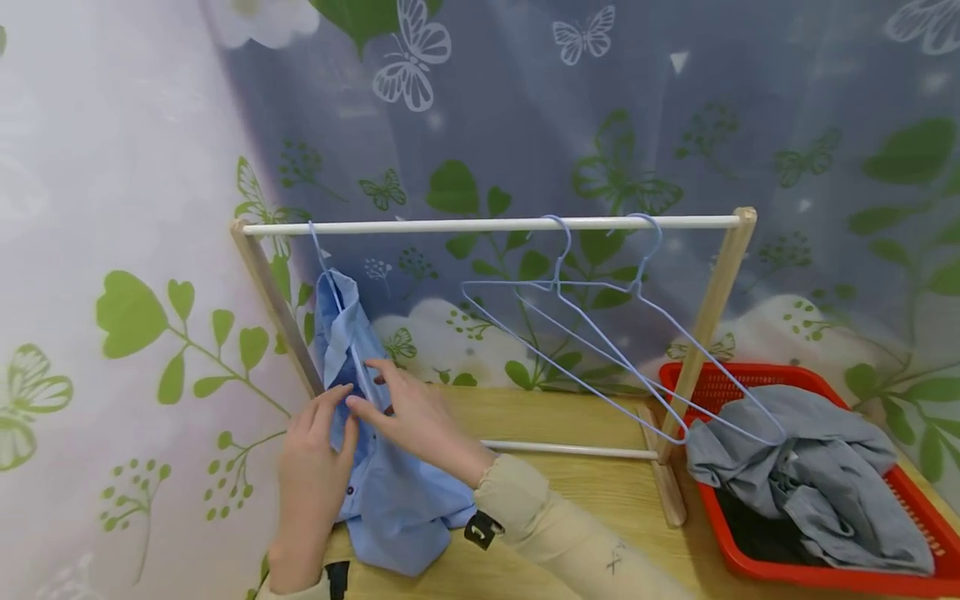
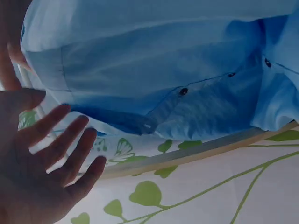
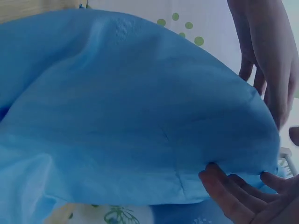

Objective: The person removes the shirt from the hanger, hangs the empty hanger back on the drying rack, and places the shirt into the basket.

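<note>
This looks like a home laundry corner: a blue shirt [image 1: 405, 504] hangs on a clothes rack [image 1: 450, 226]. A red basket [image 1: 832, 577] of clothing [image 1: 832, 442] sits at four o'clock, butterfly-print drapery [image 1: 510, 108] at twelve.

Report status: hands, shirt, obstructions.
Left hand, right hand both at blue shirt. Shirt on hanger, hooked on rail. Bare hangers off right, apparently not blocking.

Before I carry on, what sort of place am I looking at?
It looks like a small clothes-hanging or laundry corner, possibly staged: a light-blue shirt hangs on a wooden garment rack, a red plastic basket holds a grey garment, and a butterfly-and-leaf printed backdrop stands behind.
</note>
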A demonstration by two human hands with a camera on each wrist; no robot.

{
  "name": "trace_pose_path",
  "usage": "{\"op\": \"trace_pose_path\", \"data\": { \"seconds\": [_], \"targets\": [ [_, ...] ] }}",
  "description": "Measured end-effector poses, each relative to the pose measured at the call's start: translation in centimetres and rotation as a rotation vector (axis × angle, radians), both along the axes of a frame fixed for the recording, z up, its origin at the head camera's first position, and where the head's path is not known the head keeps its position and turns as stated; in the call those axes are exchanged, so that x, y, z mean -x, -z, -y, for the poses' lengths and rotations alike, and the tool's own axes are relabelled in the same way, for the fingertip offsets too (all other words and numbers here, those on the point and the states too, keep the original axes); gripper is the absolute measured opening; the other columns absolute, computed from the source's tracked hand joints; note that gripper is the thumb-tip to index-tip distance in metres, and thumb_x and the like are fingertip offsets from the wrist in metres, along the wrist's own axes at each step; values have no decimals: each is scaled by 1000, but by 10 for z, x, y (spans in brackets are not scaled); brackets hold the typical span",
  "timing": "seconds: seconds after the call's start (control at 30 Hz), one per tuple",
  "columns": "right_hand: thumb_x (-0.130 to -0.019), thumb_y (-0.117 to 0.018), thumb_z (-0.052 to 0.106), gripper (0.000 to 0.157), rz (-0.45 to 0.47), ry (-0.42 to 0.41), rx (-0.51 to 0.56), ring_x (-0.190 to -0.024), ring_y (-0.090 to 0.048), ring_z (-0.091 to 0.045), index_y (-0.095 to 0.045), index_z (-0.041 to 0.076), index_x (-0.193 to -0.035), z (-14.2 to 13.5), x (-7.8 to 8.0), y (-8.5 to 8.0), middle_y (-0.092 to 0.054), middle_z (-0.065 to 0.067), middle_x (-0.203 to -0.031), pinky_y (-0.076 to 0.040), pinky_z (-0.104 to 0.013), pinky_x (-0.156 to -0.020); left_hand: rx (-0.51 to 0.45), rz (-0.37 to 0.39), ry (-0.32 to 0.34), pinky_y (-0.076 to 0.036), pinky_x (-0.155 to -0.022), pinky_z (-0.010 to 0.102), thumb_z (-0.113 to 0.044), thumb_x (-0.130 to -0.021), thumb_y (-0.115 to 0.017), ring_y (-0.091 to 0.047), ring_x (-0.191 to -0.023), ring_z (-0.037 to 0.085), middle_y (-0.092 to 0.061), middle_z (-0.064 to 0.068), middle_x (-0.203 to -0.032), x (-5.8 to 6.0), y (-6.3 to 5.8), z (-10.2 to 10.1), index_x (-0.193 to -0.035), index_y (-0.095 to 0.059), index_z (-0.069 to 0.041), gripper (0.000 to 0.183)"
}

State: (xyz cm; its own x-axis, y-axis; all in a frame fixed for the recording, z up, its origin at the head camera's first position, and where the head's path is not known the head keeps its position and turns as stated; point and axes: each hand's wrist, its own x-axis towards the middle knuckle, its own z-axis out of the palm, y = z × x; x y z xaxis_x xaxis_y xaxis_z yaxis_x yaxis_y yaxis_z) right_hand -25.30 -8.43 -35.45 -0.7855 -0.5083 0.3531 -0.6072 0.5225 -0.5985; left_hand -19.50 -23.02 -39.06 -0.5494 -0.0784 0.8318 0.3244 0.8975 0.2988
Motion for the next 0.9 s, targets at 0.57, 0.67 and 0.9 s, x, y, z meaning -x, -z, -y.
{"op": "trace_pose_path", "data": {
  "seconds": [0.57, 0.67, 0.9],
  "targets": [
    [-107, -38, 10, 23, -267, 189, 164, -54, -52, -19, -55, 2, -120, 1, 11, 5, -60, -9, -86, -41, -30, -46, -9, 29, 72, -53, -82, 54, -5, -92, -74, -66, -97, 42, -69, 21, -108, 14, 13, 2, -119, -68, 2, 29],
    [-106, -38, 9, 22, -330, 200, 206, -55, -53, -22, -55, 1, -117, -3, 11, 3, -61, -11, -86, -42, -32, -47, -29, 29, 57, -53, -83, 53, -5, -92, -73, -66, -98, 41, -69, 21, -109, 17, 12, 7, -119, -69, 2, 28],
    [-105, -40, 8, 21, -384, 207, 311, -50, -43, -14, -57, 2, -116, -22, 9, -2, -55, -6, -77, -35, -27, -43, -64, 24, 9, -53, -75, 53, -7, -94, -72, -66, -93, 40, -70, 20, -105, 17, 5, 19, -118, -69, 0, 25]
  ]
}}
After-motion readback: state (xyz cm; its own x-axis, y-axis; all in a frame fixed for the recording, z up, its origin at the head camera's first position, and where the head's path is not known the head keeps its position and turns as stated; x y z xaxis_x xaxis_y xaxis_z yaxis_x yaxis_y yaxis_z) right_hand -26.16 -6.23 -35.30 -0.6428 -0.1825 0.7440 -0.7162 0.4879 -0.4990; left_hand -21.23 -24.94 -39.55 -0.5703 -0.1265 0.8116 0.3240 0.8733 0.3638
